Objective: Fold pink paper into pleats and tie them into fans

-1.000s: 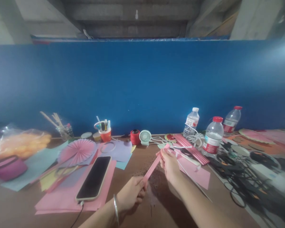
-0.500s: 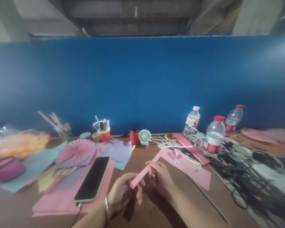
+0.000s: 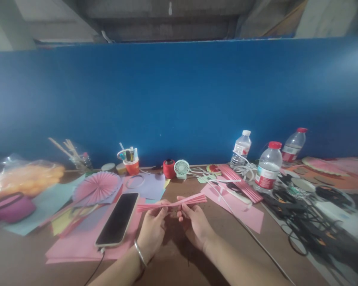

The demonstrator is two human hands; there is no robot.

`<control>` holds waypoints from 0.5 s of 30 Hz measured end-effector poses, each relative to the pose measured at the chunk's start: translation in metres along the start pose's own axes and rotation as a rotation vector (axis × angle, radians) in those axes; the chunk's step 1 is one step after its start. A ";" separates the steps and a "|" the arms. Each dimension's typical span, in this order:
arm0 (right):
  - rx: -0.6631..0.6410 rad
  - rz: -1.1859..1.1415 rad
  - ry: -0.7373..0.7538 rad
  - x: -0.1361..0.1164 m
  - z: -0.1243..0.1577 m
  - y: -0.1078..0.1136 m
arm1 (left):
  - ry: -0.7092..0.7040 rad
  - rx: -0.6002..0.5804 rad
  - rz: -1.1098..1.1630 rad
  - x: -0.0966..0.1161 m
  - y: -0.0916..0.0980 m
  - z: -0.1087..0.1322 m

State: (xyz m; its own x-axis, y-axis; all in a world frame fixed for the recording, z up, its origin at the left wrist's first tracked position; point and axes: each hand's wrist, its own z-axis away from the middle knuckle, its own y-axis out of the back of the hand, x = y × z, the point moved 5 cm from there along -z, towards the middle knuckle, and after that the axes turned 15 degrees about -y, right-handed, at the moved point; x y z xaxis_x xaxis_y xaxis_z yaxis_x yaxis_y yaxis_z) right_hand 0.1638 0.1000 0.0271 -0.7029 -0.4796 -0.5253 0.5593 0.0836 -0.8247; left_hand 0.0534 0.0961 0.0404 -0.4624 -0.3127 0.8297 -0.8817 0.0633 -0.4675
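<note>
A narrow strip of pink accordion-folded paper (image 3: 173,203) is held crosswise above the table between both hands. My left hand (image 3: 153,226) pinches it left of its middle, thumb on the near side; a silver bangle circles that wrist. On the other side of the middle, my right hand (image 3: 194,222) grips the same strip with thumb and fingers. Its pleats spread a little at both ends and look pressed together in the middle. Left of my hands, a phone (image 3: 117,219) lies on a stack of pink paper (image 3: 74,248).
A pink pleated fan (image 3: 97,187) lies at the left. At the back stand a cup of tools (image 3: 131,167), a red spool (image 3: 168,169) and a small fan (image 3: 181,169). Bottles (image 3: 268,167), another pleated strip (image 3: 241,183) and tangled black cables (image 3: 310,226) occupy the right.
The pink paper strip has turned from a steep slant to nearly level, and its pleats now show at the ends. My left hand has risen and closed on it.
</note>
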 end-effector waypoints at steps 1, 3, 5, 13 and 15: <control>0.000 -0.006 0.008 -0.001 0.000 0.000 | 0.014 0.014 0.024 -0.001 0.000 0.001; -0.013 -0.001 0.022 -0.002 0.001 0.000 | 0.042 0.031 0.076 -0.001 -0.002 0.003; -0.056 0.042 0.032 -0.002 0.002 -0.001 | 0.073 0.017 0.139 0.000 -0.007 0.006; -0.215 0.243 0.013 0.002 0.006 -0.003 | 0.134 -0.103 0.285 0.005 -0.020 0.014; -0.222 0.260 0.005 0.001 0.007 -0.005 | 0.145 -0.078 0.259 0.004 -0.019 0.014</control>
State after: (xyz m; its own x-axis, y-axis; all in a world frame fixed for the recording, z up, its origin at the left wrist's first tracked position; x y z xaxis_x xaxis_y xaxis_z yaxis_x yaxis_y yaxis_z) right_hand 0.1629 0.0930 0.0319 -0.5517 -0.4129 -0.7247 0.6115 0.3907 -0.6881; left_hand 0.0693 0.0799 0.0484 -0.6764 -0.1380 0.7235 -0.7346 0.1976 -0.6491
